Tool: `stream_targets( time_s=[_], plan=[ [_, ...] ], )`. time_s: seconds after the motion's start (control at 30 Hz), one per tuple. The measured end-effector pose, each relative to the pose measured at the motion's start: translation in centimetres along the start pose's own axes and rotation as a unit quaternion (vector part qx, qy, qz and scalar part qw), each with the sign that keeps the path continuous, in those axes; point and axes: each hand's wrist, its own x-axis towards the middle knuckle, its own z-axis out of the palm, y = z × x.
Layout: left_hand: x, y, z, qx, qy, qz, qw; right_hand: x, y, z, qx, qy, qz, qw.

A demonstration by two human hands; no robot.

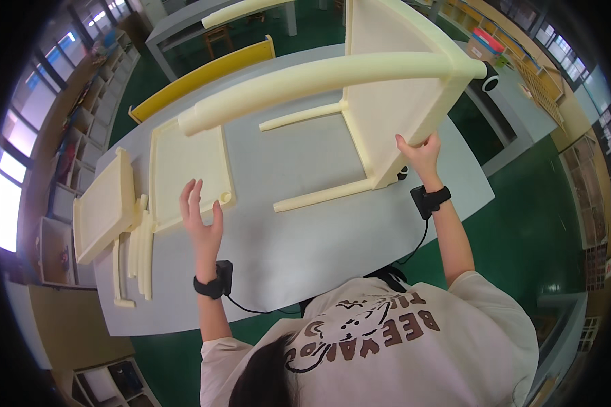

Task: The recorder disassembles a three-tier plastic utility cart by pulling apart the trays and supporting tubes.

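Observation:
A cream plastic cart base (395, 74) stands on its side on the grey table, with black-and-white caster wheels (485, 78) at its right side. Several cream poles (319, 73) stick out leftward from its corners. My right hand (422, 157) grips the base's near lower edge, thumb on the inner face. Over the table to the left, my left hand (202, 220) is raised with fingers spread and holds nothing. Just beyond it lies a flat cream tray (189, 159). A second cream tray (105, 207) rests farther left, partly on loose cream tubes (141, 254).
The grey table (251, 271) has a curved far edge, with a yellow-backed bench or chair (204, 76) behind it. Other grey tables (509, 125) stand beyond and to the right. A thin cream bar (119, 281) lies near the left edge. Cables hang from both black wrist bands (429, 200).

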Motion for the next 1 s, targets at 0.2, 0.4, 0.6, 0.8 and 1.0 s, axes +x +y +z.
stream_targets(
  time_s=[0.2, 0.4, 0.6, 0.8, 1.0],
  plan=[
    [3.4, 7.9, -2.5, 0.032, 0.075, 0.053, 0.995, 2.2, 0.7, -0.1, 0.027, -0.113, -0.026, 0.993],
    [6.3, 12.7, -2.0, 0.343, 0.157, 0.200, 0.904, 2.2, 2.9, -1.1, 0.065, -0.205, 0.001, 0.976],
    [10.1, 16.2, 1.0, 0.449, 0.120, 0.290, 0.837, 3.0, 3.4, -2.3, 0.086, -0.233, -0.026, 0.968],
    [12.3, 15.7, 1.3, 0.426, 0.149, 0.291, 0.844, 4.3, 3.3, -3.4, 0.066, -0.200, -0.079, 0.974],
    [12.2, 15.8, 0.8, 0.416, 0.118, 0.230, 0.872, 6.7, 1.1, -10.4, -0.032, -0.012, -0.212, 0.977]
  ],
)
